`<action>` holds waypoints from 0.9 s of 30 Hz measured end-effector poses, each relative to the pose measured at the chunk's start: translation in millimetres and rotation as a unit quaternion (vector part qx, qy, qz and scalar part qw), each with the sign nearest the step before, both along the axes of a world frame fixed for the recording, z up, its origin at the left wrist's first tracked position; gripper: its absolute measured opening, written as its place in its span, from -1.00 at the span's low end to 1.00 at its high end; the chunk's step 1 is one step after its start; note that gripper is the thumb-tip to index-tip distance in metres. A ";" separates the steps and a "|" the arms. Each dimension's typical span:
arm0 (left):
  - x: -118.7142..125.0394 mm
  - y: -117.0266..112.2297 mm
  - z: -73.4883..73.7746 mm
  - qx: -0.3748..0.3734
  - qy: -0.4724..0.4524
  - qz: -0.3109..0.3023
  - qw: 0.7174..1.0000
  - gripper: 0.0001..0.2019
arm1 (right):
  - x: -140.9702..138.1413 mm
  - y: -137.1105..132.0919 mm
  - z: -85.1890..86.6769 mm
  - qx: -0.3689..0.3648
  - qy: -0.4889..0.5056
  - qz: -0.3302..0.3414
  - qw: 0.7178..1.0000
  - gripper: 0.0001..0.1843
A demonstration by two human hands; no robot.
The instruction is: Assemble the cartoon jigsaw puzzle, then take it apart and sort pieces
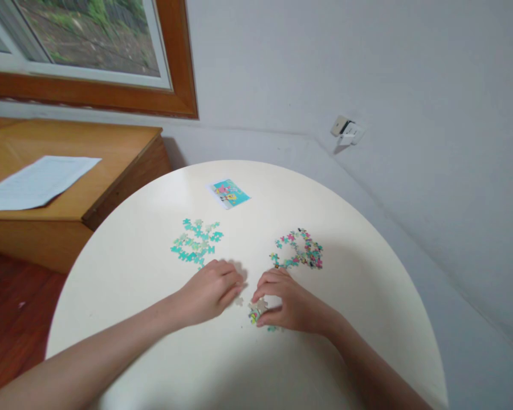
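Note:
My left hand [216, 289] rests low over the round table with its fingers curled together. What those fingers hold, if anything, is hidden. Just below its fingertips lies a pale jigsaw puzzle piece [239, 301]. To the right, my right hand [293, 302] has thumb and fingers apart, curved around a small cluster of jigsaw puzzle pieces [257, 311], some pale and some coloured. More puzzle pieces [274, 328] lie partly covered under its thumb side. Beyond my left hand spreads a group of teal and pale pieces [194, 245]; multicoloured pieces [312, 251] lie beyond my right hand.
A picture card [229, 193] with cartoon figures lies toward the far side of the round white table [154, 228]. Left of it stands a wooden desk [123, 145] with a paper sheet [38, 181]. A wall outlet with a plug [348, 132] is behind, near a window [89, 40].

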State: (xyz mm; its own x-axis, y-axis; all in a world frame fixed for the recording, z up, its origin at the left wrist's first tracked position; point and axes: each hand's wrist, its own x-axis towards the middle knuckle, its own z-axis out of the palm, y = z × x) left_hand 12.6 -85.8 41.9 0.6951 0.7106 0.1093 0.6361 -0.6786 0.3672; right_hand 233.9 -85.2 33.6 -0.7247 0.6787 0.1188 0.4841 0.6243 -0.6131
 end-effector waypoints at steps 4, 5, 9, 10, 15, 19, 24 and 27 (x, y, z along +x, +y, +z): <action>-4.6 -1.6 4.3 -0.019 0.018 -0.023 0.999 -0.75 | -0.9 -0.5 -1.7 -0.015 -0.020 0.015 1.000 -0.74; -5.2 -1.7 4.0 -0.024 0.024 -0.031 0.999 -0.75 | -1.0 -0.5 -1.6 -0.019 -0.024 0.016 0.999 -0.75; -5.0 -1.0 0.3 -0.034 0.015 -0.057 0.998 -0.91 | -1.9 -1.5 0.7 -0.031 -0.030 0.017 0.999 -0.76; -4.7 -0.8 -0.8 -0.032 0.010 -0.060 0.998 -0.93 | -2.1 -1.9 1.2 -0.033 -0.031 0.017 0.999 -0.76; -3.0 -0.2 -5.1 0.007 0.008 -0.060 0.998 -0.89 | -3.5 -3.7 2.1 -0.041 -0.030 0.015 0.999 -0.78; -1.2 1.2 -10.2 0.044 0.014 -0.055 0.997 -0.78 | -5.5 -4.7 2.1 -0.041 -0.012 0.017 0.999 -0.83; 0.4 6.8 -16.2 0.041 -0.033 -0.030 0.998 -0.79 | -8.8 -7.9 7.7 -0.063 0.008 0.022 0.998 -0.86; 0.3 9.5 -18.2 0.028 -0.056 -0.006 0.998 -0.83 | -10.0 -9.7 13.9 -0.093 0.010 0.013 0.996 -0.87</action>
State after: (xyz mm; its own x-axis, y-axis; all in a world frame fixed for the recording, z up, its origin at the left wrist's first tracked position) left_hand 12.9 -76.3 23.7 0.6845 0.6929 0.2267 0.5850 -0.7076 0.3964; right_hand 223.9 -95.0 47.5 -0.7416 0.6708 0.0084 0.4549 0.5120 -0.7286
